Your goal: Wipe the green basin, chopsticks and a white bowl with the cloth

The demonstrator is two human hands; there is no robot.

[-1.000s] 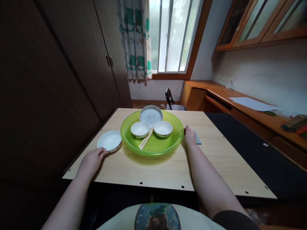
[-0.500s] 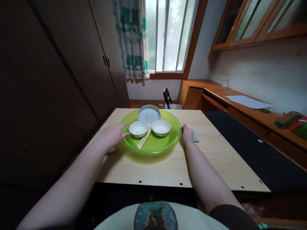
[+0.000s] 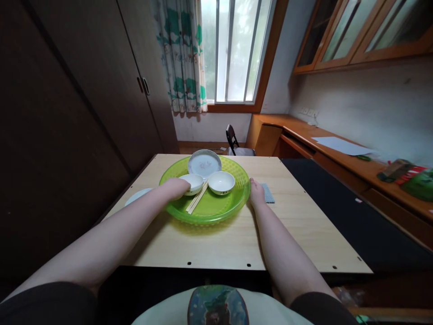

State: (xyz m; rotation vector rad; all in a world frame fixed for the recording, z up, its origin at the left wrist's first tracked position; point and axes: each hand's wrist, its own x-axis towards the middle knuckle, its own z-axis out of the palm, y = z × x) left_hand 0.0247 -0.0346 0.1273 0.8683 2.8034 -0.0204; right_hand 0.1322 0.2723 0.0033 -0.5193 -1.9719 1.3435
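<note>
A green plastic basket [image 3: 209, 217] sits on the wooden table, holding two white bowls, a plate and chopsticks. My left hand [image 3: 176, 188] reaches over the basket's left rim and is closed on the edge of the left bowl [image 3: 193, 182]; some of its fingers are hidden. My right hand [image 3: 257, 193] grips the basket's right rim, its fingers partly out of sight. The right bowl [image 3: 221, 182] stands upright beside the light wooden chopsticks [image 3: 197, 198], which lie slanted between the bowls. Behind them, the plate [image 3: 204, 163] leans tilted against the far side.
On the table [image 3: 297, 234], a grey-blue cloth [image 3: 268, 193] lies right of my right hand. Part of a pale round dish [image 3: 137, 196] shows behind my left forearm. A folding chair [image 3: 238, 144] stands beyond the table, with a dark wardrobe [image 3: 84, 90] to the left.
My left hand has moved right, from the basket's left rim onto the left bowl. My right hand stays at the basket's rim. The whole view has shifted slightly.
</note>
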